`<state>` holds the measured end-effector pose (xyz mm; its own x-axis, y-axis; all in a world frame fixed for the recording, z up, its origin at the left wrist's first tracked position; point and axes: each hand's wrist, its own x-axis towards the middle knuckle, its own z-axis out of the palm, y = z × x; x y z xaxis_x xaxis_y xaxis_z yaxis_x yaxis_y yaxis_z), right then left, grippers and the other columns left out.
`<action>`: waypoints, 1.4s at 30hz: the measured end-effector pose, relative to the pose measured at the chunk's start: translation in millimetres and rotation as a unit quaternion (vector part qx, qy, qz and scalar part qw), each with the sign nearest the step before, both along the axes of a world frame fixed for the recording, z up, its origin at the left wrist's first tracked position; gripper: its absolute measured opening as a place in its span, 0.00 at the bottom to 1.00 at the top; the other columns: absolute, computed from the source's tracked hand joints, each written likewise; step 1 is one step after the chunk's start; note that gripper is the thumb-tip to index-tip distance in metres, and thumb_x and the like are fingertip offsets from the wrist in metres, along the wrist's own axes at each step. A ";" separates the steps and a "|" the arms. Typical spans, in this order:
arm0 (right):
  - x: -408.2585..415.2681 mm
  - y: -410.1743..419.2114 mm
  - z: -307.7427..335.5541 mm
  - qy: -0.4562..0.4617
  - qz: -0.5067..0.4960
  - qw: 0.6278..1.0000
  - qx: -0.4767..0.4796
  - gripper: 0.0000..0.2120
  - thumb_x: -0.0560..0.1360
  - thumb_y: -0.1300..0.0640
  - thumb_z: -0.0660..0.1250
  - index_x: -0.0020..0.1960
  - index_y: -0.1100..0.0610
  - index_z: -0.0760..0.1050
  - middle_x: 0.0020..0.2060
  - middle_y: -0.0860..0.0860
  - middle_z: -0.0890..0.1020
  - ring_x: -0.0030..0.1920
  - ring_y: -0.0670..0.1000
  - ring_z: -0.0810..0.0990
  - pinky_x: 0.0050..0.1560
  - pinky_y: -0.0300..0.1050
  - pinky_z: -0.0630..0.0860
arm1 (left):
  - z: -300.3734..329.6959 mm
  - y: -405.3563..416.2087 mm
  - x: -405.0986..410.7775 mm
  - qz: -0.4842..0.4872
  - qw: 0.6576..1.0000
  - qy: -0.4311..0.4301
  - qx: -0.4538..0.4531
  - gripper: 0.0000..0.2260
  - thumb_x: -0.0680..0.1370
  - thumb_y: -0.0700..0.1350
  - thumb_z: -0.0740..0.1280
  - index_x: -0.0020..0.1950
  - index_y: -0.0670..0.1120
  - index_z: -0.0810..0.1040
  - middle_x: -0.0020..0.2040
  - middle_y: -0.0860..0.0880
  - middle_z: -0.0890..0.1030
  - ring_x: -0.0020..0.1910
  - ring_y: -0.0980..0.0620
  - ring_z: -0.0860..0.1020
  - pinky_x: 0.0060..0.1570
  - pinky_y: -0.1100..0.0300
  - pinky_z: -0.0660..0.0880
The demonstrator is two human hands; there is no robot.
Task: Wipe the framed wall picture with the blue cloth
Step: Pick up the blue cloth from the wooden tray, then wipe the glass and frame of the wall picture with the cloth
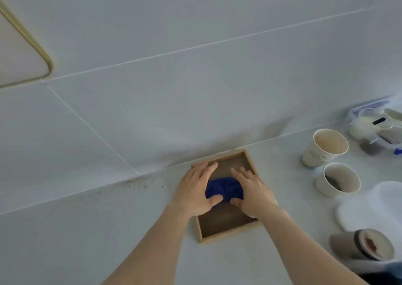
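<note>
One view only, head cam. Your framed picture (226, 224) lies flat on the pale counter (87, 230), its far edge near the wall (174, 89); wood rim, brown panel. The blue cloth (224, 188) sits bunched on the panel, about mid-frame, between your two hands. Your left hand (195, 190) rests palm-down over the frame's left rim, fingers spread and flat, thumb tip touching the cloth's near-left edge. Your right hand (253, 192) mirrors it on the right side, fingers extended toward the far rim, thumb against the cloth's near-right edge. Neither hand is closed around the cloth; both lie flat, thumbs pinning it. Right of the frame, well apart: two paper cups (326, 147) and a clip-lid plastic container (378, 123).
</note>
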<state>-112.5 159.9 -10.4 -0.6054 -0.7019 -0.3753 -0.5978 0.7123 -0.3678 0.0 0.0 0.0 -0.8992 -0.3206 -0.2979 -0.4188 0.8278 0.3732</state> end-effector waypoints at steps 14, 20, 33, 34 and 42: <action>0.3 12.3 -12.2 0.043 -0.047 0.998 -0.005 0.22 0.79 0.65 0.66 0.69 0.48 0.75 0.60 0.51 0.81 0.60 0.56 0.81 0.57 0.49 0.79 | -14.3 20.3 2.6 0.035 0.999 -0.020 -0.019 0.17 0.81 0.46 0.69 0.70 0.53 0.72 0.65 0.51 0.79 0.62 0.48 0.80 0.62 0.53 0.79; -9.0 6.8 20.4 0.045 -0.082 0.994 -0.056 0.21 0.78 0.64 0.64 0.66 0.46 0.79 0.61 0.49 0.82 0.59 0.58 0.81 0.50 0.48 0.75 | 22.7 -5.1 8.8 0.058 0.998 0.019 0.002 0.14 0.81 0.48 0.69 0.67 0.54 0.76 0.62 0.53 0.82 0.60 0.49 0.80 0.61 0.52 0.78; 28.7 -56.5 147.0 0.095 -0.058 0.977 -0.180 0.20 0.75 0.64 0.65 0.61 0.44 0.81 0.54 0.48 0.83 0.54 0.57 0.81 0.44 0.47 0.72 | 162.7 -67.0 73.0 0.088 0.985 0.141 -0.037 0.15 0.80 0.42 0.66 0.65 0.55 0.80 0.56 0.53 0.83 0.54 0.49 0.80 0.56 0.53 0.77; 35.9 -62.2 157.4 0.096 -0.057 0.975 -0.190 0.20 0.76 0.63 0.66 0.61 0.44 0.81 0.54 0.47 0.83 0.54 0.56 0.81 0.45 0.47 0.73 | 173.2 -72.1 82.7 0.091 0.984 0.150 -0.039 0.16 0.80 0.42 0.66 0.65 0.56 0.80 0.55 0.54 0.83 0.53 0.50 0.80 0.56 0.54 0.77; 106.7 -106.8 230.6 0.065 -0.030 0.958 -0.278 0.17 0.77 0.63 0.67 0.61 0.48 0.83 0.52 0.48 0.86 0.53 0.54 0.83 0.48 0.45 0.75 | 245.3 -113.4 172.1 0.123 0.963 0.236 -0.041 0.13 0.81 0.44 0.65 0.62 0.57 0.81 0.51 0.58 0.84 0.48 0.53 0.81 0.51 0.57 0.78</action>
<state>-5.8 53.1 220.2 -0.6677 -0.7335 0.1272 -0.6276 0.4626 -0.6262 172.1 -113.4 245.3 -0.8223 -0.5459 0.1605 -0.4059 0.7604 0.5069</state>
